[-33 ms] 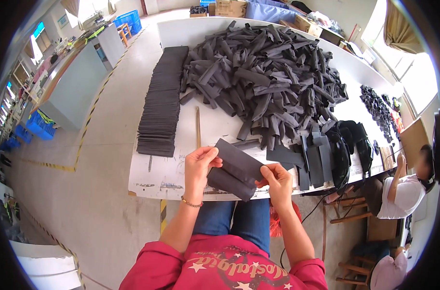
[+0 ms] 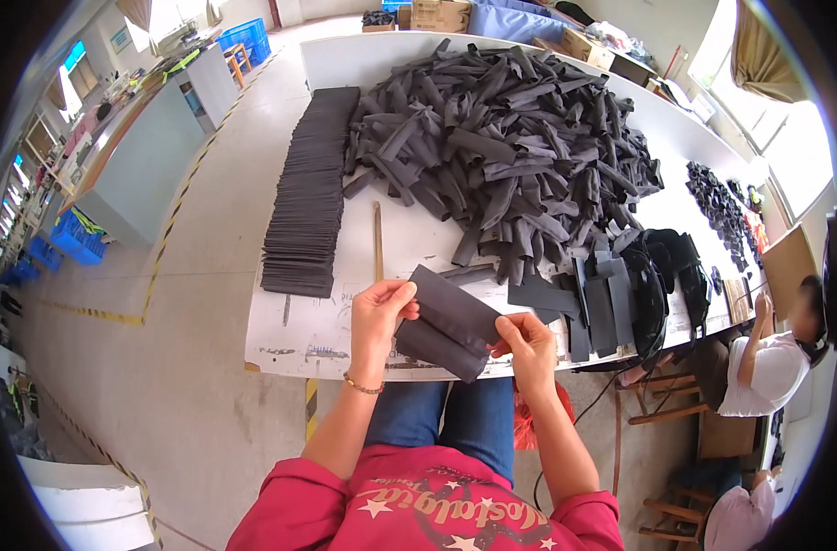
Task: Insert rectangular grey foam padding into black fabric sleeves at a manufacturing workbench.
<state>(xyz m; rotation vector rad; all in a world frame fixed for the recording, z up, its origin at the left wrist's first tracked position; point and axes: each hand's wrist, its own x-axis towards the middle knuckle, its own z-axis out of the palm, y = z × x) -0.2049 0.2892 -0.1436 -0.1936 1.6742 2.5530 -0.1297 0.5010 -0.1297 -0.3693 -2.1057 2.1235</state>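
A flat, dark grey rectangular fabric piece (image 2: pixel 457 303) is stretched between my hands above the table's near edge. At its upper left end my left hand (image 2: pixel 380 312) pinches it between thumb and fingers. My right hand (image 2: pixel 527 342) grips its lower right corner the same way. Under it shows another dark panel (image 2: pixel 437 349); whether this is a fold of the same piece or a separate one I cannot tell. Beyond my hands spreads a large heap of curled dark grey pieces (image 2: pixel 501 156). To the left runs a long, tightly packed row of flat dark pieces (image 2: pixel 310 193).
The white table (image 2: pixel 299 332) carries a wooden stick (image 2: pixel 377 241), several flat dark strips (image 2: pixel 607 308) and black bundled items (image 2: pixel 653 285) at the right. A person in a white shirt (image 2: pixel 763 372) sits at the right near a wooden stool (image 2: pixel 662 399). Blue crates (image 2: pixel 244 39) stand far left.
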